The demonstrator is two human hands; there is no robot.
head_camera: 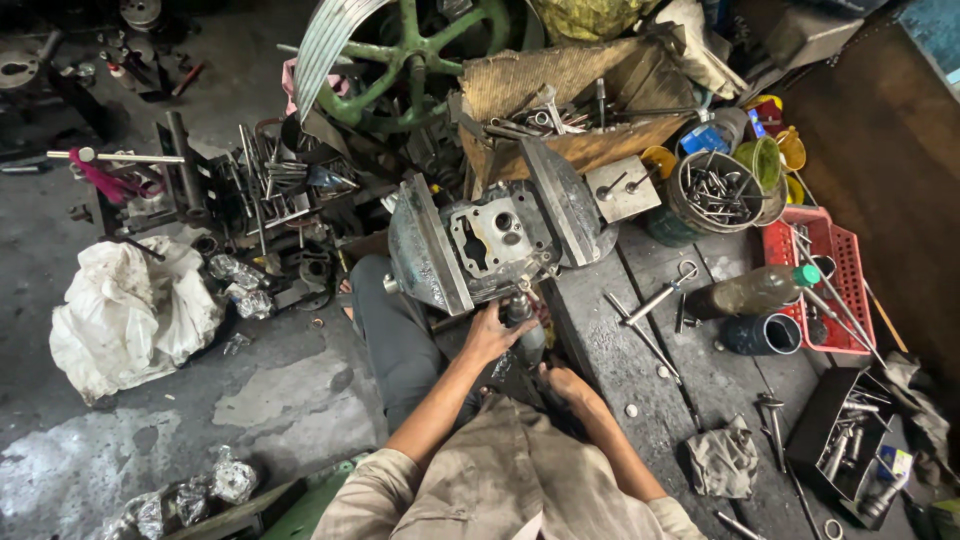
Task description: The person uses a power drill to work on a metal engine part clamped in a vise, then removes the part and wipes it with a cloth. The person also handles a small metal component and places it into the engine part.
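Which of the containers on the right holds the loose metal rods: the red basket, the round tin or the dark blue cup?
The round tin, behind the red basket, is packed with thin metal rods. The dark blue cup lies on its side, its visible mouth showing nothing inside.

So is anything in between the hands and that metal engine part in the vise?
Nothing visible. The left hand already grips a dark tool pointing up at the engine part, clamped in the vise. The right hand sits lower, just below the tool.

vise [480, 240] – 1 | red basket [835, 290] – 1 | green-capped bottle [755, 292] – 1 | white sack [130, 315] – 1
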